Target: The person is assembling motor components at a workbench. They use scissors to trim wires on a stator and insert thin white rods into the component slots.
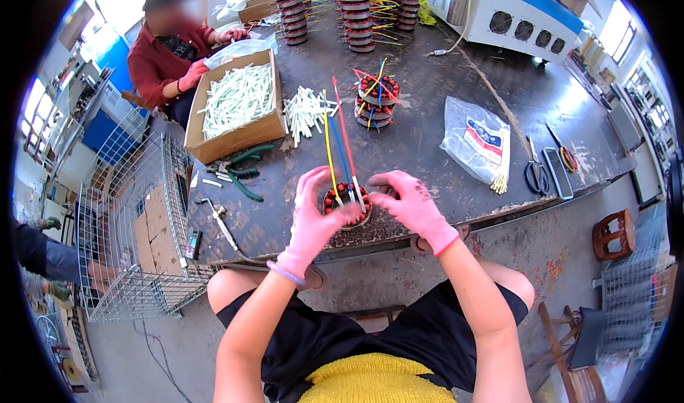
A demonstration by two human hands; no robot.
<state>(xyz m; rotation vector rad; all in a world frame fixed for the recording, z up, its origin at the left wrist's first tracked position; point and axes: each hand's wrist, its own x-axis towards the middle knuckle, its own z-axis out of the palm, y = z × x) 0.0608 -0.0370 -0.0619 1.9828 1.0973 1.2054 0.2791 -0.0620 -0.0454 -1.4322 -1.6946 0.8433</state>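
Indoors, dark scuffed table (413,157) above grey floor (563,225); 2 gloved hands (312,216) (417,207) curl round a wound ring (346,189), grip unclear.

Before me spreads a broad, dark workbench with a scuffed top (420,146), and pale daylight glares off the surface toward its far right end. Below is a grey concrete floor (570,289), littered on my right with small reddish scraps (551,268). Near them stands a low, rounded brown wooden stool (627,233) with openings in its side; nearer me, a brown wooden chair (558,342) shows partly. At my left I have a large silver wire-mesh cage (174,182). Bright paned windows light both sides: a left window (35,111) and a right window (618,36).
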